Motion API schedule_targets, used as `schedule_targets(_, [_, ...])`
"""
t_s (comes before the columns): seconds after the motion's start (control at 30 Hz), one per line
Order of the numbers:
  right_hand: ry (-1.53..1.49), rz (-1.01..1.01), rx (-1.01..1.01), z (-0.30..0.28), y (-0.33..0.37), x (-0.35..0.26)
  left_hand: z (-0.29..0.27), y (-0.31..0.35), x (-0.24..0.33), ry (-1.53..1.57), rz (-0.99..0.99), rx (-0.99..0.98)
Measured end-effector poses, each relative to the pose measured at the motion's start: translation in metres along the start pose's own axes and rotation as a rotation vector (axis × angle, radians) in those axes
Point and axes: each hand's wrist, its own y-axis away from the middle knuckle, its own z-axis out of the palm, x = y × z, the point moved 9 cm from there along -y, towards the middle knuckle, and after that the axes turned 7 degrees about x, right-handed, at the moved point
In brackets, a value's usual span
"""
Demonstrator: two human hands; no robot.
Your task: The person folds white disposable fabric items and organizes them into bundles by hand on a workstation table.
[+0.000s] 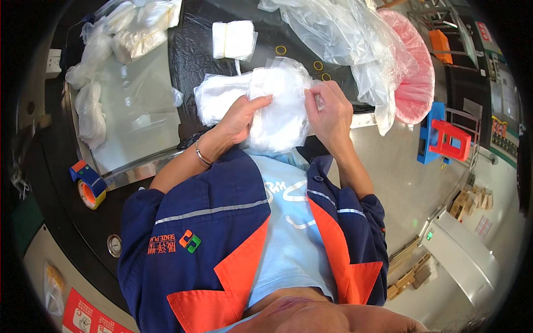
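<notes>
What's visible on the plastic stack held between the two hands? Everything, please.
The plastic stack looks like many thin, clear film layers, probably bags, whitish where they overlap and see-through along the uneven edges. It's held in front of the torso, overlapping the neighbouring white pile in this view. The left hand has its thumb over the left side; the right hand pinches the right edge. Its underside is hidden.

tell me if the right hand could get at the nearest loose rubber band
Likely yes: the right hand is close to the rubber band and nothing seems to block it, though its fingers are at the clear bags.
</notes>
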Motion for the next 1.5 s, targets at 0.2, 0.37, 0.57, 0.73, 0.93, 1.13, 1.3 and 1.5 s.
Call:
schedule_targets(0.2, [0.031, 0.005, 0.021, 0.006, 0.003, 0.004, 0.004, 0.000, 0.000, 0.180, -0.066, -0.027])
schedule_targets(0.37, [0.034, -0.044, 0.042, 0.008, 0.001, 0.006, 0.005, -0.005, -0.001, -0.209, 0.106, -0.036])
schedule_targets(0.57, [0.089, -0.061, 0.068, 0.006, -0.005, 0.013, 0.001, -0.009, -0.004, -0.197, 0.102, -0.012])
schedule_targets(0.73, [0.051, -0.132, 0.172, -0.019, -0.018, 0.008, -0.004, -0.011, -0.002, -0.206, 0.084, 0.041])
schedule_targets(0.93, [-0.208, -0.118, 0.088, -0.044, -0.019, -0.030, -0.004, -0.012, -0.001, -0.195, 0.086, 0.066])
schedule_targets(1.13, [-0.835, 0.202, -0.030, -0.044, -0.011, -0.038, -0.003, -0.015, -0.001, -0.163, 0.093, 0.037])
schedule_targets(1.3, [-1.109, 0.404, -0.269, 0.001, -0.005, -0.035, 0.001, -0.017, -0.002, -0.071, 0.047, -0.005])
schedule_targets(1.5, [-0.228, 0.116, -0.156, 0.016, -0.004, -0.007, 0.000, -0.013, -0.003, -0.103, 0.060, -0.005])
